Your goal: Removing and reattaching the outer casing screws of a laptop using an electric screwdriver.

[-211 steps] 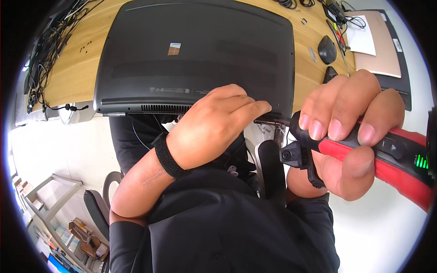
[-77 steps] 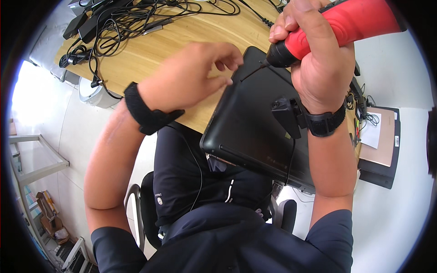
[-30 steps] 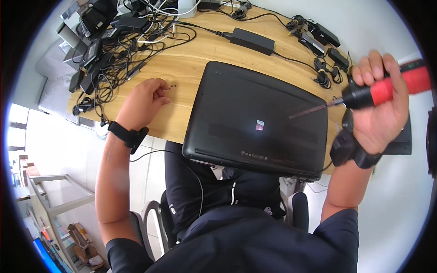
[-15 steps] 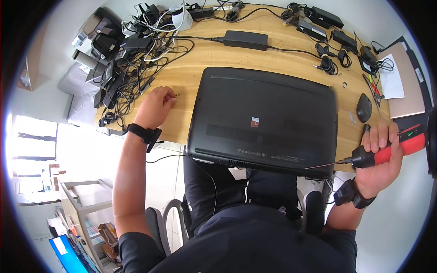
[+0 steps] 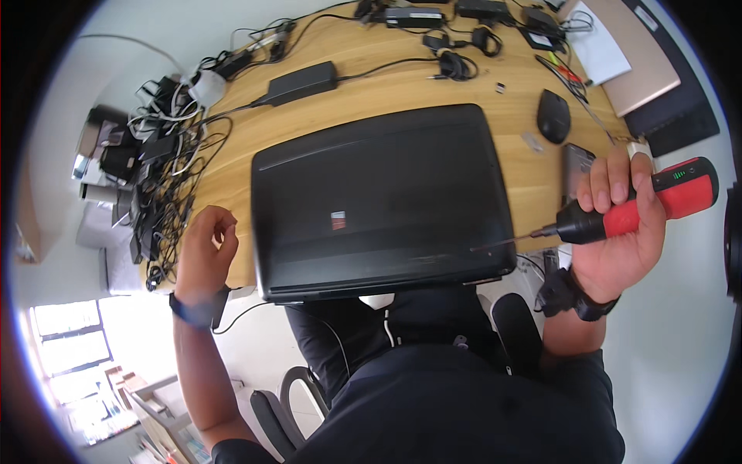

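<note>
A large black laptop (image 5: pixel 379 178) lies on the wooden desk with its underside up. My right hand (image 5: pixel 618 224) is wrapped round a red and black electric screwdriver (image 5: pixel 671 203), held at the laptop's right. Its long thin bit points left over the laptop's near right corner; whether the tip touches the case I cannot tell. Just left of the laptop, my left hand (image 5: pixel 202 251) rests by the desk with fingers curled in toward the thumb. Anything between those fingertips is hidden.
Tangled cables and adapters (image 5: pixel 158 182) crowd the desk's left end. A power brick (image 5: pixel 303 83) lies beyond the laptop. To the right are a black mouse (image 5: pixel 553 116), a phone (image 5: pixel 578 166), a small clear piece (image 5: pixel 532 142) and a tiny chip-like piece (image 5: pixel 500 88).
The whole view has turned and shifted, so the laptop appears tilted and further left. My left hand's fingers stay curled; the tiny dark bits beside them no longer show. The screwdriver stays in my right hand.
</note>
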Tool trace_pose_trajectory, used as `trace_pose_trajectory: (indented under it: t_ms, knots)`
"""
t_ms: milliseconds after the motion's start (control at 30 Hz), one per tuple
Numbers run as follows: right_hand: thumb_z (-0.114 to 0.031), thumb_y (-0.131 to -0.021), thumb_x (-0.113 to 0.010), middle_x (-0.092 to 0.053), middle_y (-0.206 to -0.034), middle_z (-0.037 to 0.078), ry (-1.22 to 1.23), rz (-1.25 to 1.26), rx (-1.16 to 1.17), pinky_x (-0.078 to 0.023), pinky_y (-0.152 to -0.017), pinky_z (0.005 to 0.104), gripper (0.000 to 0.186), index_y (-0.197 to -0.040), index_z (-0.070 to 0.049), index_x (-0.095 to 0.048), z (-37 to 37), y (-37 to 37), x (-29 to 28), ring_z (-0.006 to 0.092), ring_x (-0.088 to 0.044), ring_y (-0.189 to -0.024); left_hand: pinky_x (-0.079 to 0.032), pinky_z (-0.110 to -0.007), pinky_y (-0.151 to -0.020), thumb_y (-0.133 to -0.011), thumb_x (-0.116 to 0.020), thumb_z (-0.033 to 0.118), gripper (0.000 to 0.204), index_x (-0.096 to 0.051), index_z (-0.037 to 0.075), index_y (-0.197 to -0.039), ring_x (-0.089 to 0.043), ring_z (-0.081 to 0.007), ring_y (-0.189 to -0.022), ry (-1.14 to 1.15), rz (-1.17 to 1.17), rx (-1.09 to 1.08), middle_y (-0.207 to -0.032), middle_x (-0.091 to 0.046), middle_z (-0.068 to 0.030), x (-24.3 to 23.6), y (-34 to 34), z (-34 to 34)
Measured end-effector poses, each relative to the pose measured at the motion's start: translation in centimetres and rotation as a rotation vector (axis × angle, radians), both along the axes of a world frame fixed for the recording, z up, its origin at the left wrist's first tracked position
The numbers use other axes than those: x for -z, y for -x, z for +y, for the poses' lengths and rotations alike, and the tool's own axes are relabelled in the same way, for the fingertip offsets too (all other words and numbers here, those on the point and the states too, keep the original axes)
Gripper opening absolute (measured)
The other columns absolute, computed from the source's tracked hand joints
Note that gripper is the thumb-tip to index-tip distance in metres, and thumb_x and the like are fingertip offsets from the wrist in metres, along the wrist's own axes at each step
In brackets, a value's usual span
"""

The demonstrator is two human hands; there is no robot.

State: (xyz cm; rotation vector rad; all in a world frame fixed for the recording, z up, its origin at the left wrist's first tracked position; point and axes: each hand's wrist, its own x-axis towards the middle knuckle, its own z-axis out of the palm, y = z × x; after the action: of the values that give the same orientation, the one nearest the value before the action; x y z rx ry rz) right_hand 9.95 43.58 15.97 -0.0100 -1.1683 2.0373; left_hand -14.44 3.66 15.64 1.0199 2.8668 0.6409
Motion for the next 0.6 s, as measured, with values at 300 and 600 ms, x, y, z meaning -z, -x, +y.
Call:
trace_pose_trajectory:
  t_ms: [300, 600]
  knots:
    - [-0.023, -0.098, -0.060, -0.046, -0.085, 0.002, -0.111, 0.168, 0.096, -0.040, -0.070, 0.0294, 0.016, -0.095, -0.013, -0.047, -1.6, -1.5, -0.5, 0.0130, -0.045, -0.073, -0.054, -0.040, -0.075, -0.081, -0.074, -0.002, 0.020, -0.066, 0.005, -0.098, -0.067, -0.0309, -0.084, -0.262, -0.080, 0.702, -0.091, -0.070, -0.0108, -1.2, -6.9, 16.2]
    - [-0.029, -0.100, -0.063, -0.052, -0.090, 0.000, -0.234, 0.193, -0.014, -0.046, -0.071, 0.0288, 0.019, -0.097, -0.017, -0.049, -1.1, -2.7, -0.7, 0.0124, -0.053, -0.076, -0.053, -0.037, -0.070, -0.074, -0.083, 0.001, 0.026, -0.067, 0.006, -0.094, -0.066, -0.0273, -0.077, -0.316, -0.129, 0.806, -0.082, -0.068, -0.0067, 0.3, -8.7, 20.7]
